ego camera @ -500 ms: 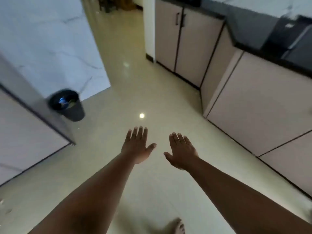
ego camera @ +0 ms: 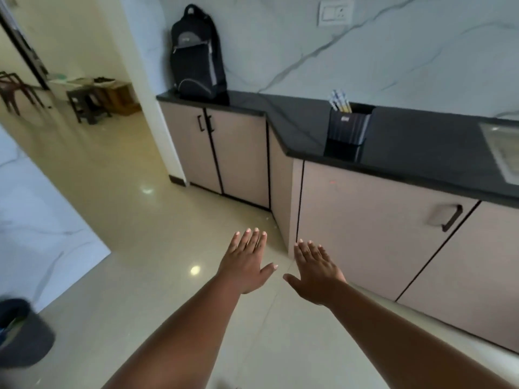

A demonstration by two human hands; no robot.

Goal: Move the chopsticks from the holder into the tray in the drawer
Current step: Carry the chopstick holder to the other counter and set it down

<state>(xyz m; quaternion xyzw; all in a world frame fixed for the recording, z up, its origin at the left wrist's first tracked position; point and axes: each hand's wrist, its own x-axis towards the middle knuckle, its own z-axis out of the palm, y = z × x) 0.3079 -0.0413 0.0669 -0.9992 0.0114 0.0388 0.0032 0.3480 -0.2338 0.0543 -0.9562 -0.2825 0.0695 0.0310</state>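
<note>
A dark ribbed holder [ego camera: 349,130] stands on the black countertop [ego camera: 415,147], with several chopsticks [ego camera: 340,101] sticking out of its top. Below the counter is a closed beige drawer front with a dark handle [ego camera: 449,219]; no tray shows. My left hand [ego camera: 247,262] and my right hand [ego camera: 316,269] are stretched out side by side over the floor, palms down, fingers straight, holding nothing. Both are well below and to the left of the holder.
A black backpack [ego camera: 196,54] leans on the wall at the counter's left end. A steel sink edge [ego camera: 502,148] shows at far right. A dark bin [ego camera: 19,332] stands on the floor at lower left. Stools and chairs [ego camera: 84,103] sit beyond the doorway.
The view has lifted and swung right, so the countertop, holder and backpack now show. The bin has slid to the lower left corner. Both hands stay flat and empty.
</note>
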